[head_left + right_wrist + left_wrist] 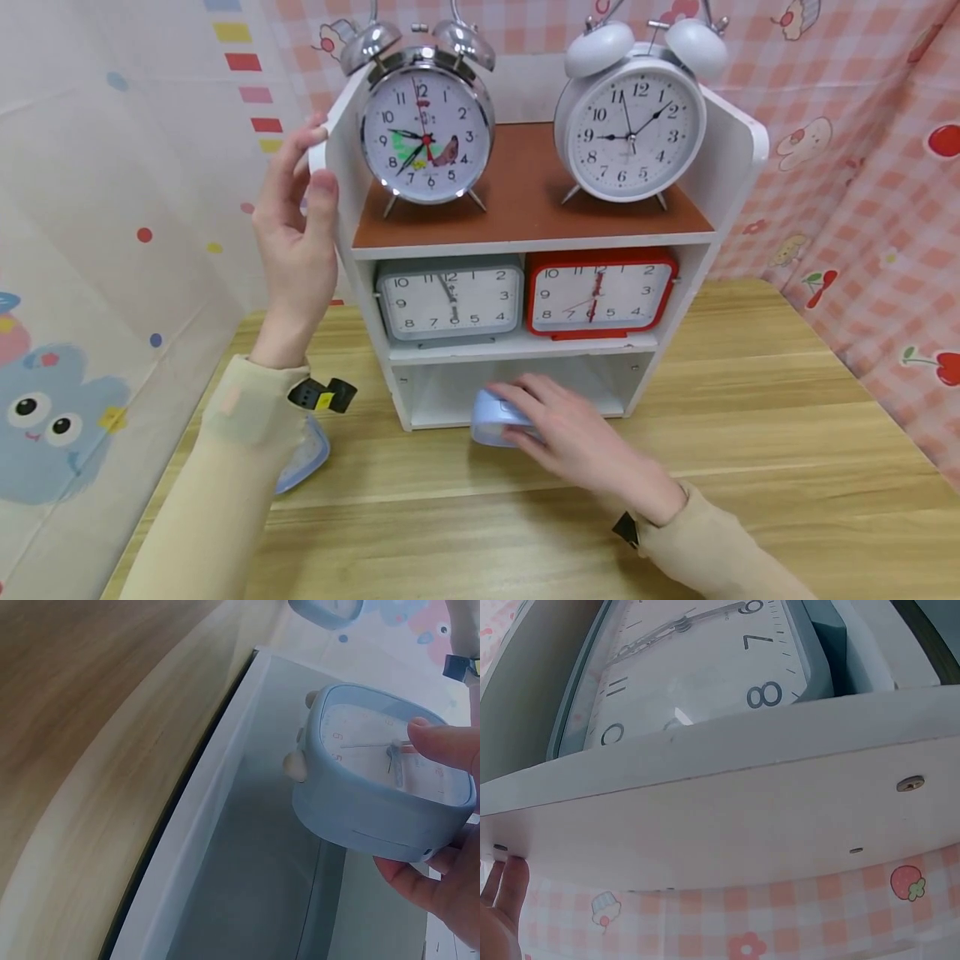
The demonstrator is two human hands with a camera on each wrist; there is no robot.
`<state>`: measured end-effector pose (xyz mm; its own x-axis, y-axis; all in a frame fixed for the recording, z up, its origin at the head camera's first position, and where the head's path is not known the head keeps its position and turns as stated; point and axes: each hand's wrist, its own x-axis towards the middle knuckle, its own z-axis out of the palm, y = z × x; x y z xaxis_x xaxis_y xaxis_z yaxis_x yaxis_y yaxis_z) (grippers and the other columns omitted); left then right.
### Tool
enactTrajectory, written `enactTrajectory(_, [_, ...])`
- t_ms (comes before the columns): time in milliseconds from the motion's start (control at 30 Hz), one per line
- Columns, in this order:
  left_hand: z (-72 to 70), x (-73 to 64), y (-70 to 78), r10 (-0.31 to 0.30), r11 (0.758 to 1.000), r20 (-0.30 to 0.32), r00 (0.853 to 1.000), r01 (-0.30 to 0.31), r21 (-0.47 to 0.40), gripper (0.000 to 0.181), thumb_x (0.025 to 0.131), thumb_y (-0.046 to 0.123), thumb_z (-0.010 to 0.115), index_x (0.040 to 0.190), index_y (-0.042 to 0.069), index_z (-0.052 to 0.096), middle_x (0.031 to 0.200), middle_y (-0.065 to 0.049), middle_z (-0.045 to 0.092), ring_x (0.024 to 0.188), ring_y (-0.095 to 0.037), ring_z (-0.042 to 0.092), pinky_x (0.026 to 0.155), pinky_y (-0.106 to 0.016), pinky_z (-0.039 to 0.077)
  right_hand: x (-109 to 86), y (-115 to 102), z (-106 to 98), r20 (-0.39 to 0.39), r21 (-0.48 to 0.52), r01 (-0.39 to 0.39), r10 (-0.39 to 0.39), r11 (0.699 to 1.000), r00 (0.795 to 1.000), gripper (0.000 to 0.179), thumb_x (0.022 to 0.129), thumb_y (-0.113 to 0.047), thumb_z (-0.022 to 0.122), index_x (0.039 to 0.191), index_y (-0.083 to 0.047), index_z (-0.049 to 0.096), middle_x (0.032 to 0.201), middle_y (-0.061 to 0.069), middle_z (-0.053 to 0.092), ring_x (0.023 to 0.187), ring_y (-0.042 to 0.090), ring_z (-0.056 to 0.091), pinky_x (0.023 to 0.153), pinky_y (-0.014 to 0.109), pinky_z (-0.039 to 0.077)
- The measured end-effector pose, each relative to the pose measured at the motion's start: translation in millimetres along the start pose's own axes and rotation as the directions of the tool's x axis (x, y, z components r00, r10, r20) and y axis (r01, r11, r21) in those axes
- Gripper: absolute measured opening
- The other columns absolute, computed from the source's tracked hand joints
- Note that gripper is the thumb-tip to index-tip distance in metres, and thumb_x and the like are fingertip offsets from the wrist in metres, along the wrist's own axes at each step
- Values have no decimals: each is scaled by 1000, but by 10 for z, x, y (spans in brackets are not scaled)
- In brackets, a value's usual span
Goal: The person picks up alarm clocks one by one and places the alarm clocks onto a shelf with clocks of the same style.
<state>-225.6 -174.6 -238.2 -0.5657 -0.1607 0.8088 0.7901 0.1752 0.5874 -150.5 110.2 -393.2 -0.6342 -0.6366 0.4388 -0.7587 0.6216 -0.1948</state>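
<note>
My right hand (566, 429) grips a small light blue alarm clock (491, 421) at the front of the white shelf's bottom compartment. In the right wrist view the thumb presses on the face of the clock (367, 750), and the other fingers are behind it. Two small pale knobs stick out of its edge. With its thumb in front and fingers round the edge, my left hand (296, 242) holds the upper left side panel of the white shelf (525, 250). The left wrist view shows only part of that hand (506, 915) against the panel.
A silver twin-bell clock (427, 133) and a white twin-bell clock (633, 133) stand on the brown top. Below sit a grey rectangular clock (450, 300) and a red one (600, 296). Another light blue object (307, 454) lies on the wooden table (787, 400), partly behind the left sleeve.
</note>
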Motion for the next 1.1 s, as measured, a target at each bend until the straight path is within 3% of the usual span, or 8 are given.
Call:
enactTrajectory(233, [0,-3,19,-23,1000,12,1000,23,3,67,98,55,68,143,5,57,160,-6,55,141,-23,59,111,-30,57,71,-22,31,12,13,-2,2,1000,1000,57,94,-25,81,145,-14,59,125,4,68,105,18,68,83,36,62])
enactTrajectory(567, [-3,-1,10,-3,1000,8,1000,3,13,75,96,60,68,142,3,56,159,-8,56,139,-23,59,112,-31,56,172,-1,117,30,29,11,-11,1000,999,54,96,-24,78,145,-13,59,125,5,67,104,18,67,84,36,61])
enactTrajectory(800, [-10,-4,14,2,1000,5,1000,-2,20,70,98,56,67,142,2,56,158,-8,57,139,-23,60,113,-31,56,280,1,187,58,30,7,-9,1000,998,54,97,-24,77,146,-14,59,127,5,68,107,19,68,83,36,62])
enactTrajectory(1100, [-9,-4,15,-3,1000,8,1000,3,22,66,100,52,67,142,3,56,159,-9,56,140,-23,59,111,-31,57,382,-8,272,103,21,27,-29,999,994,54,99,-25,74,149,-14,56,130,7,68,115,23,69,92,40,63])
